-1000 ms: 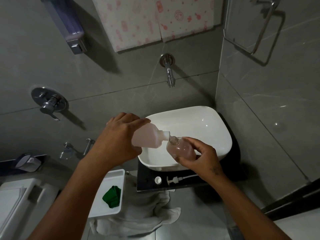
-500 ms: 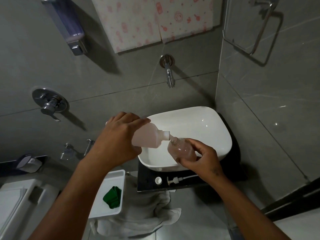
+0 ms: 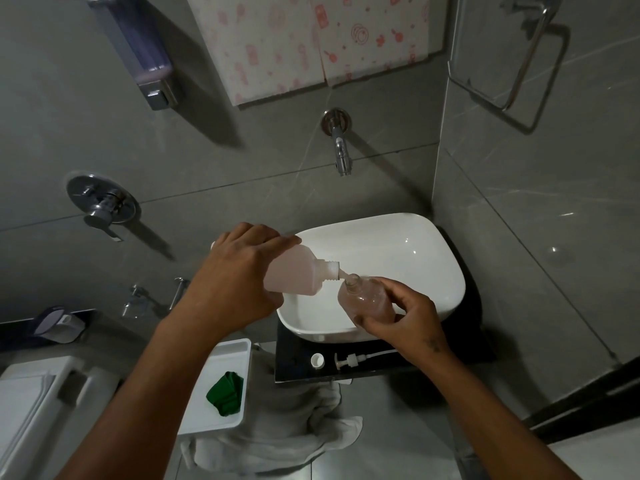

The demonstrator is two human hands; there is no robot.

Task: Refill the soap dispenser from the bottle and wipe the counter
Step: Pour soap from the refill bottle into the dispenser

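**Two hands, two containers over the basin**

There are two containers in the hands: one opaque pinkish bottle (image 3: 294,271) and one clear soap dispenser (image 3: 367,299), its pump taken off. The left hand (image 3: 239,275) wraps its fingers around the bottle body and covers most of it. The right hand (image 3: 408,320) holds the dispenser from below and from the side, fingers closed around its lower part.

The bottle lies almost horizontal, its long axis going left to right, with the open neck pointing right and a little down. A pink stream goes from this neck to the mouth of the dispenser, which is tilted with the mouth up and to the left. Both are above the near left part of the white basin (image 3: 433,244).

On the dark counter (image 3: 298,368), near its front edge, lie one small white cap (image 3: 317,360) and one pump head (image 3: 349,360) with its tube; the tube end is hidden by the right wrist. Left of the counter, one white tray (image 3: 221,410) carries one green cloth (image 3: 225,398). Under the tray is a grey fabric (image 3: 287,434), probably a towel.
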